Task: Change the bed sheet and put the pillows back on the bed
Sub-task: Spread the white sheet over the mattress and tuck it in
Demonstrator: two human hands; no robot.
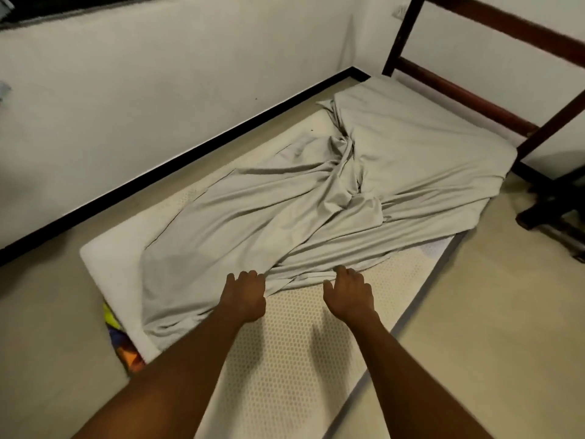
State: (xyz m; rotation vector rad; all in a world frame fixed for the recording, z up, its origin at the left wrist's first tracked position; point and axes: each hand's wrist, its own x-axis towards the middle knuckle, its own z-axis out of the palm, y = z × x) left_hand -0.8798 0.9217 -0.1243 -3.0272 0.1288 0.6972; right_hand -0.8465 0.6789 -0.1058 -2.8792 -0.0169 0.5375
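A grey bed sheet lies crumpled over a cream mattress that sits on the floor. The far right corner of the sheet is fitted over the mattress; the near part is bunched in folds. My left hand grips the sheet's near edge with curled fingers. My right hand holds the bunched edge a little to the right, fingers curled into the folds. The honeycomb-patterned mattress top is bare in front of both hands. No pillows are in view.
A white wall with a black skirting runs along the left. A dark wooden frame stands behind the mattress at the far right. A colourful cloth pokes out under the mattress's left corner. Beige floor spreads to the right.
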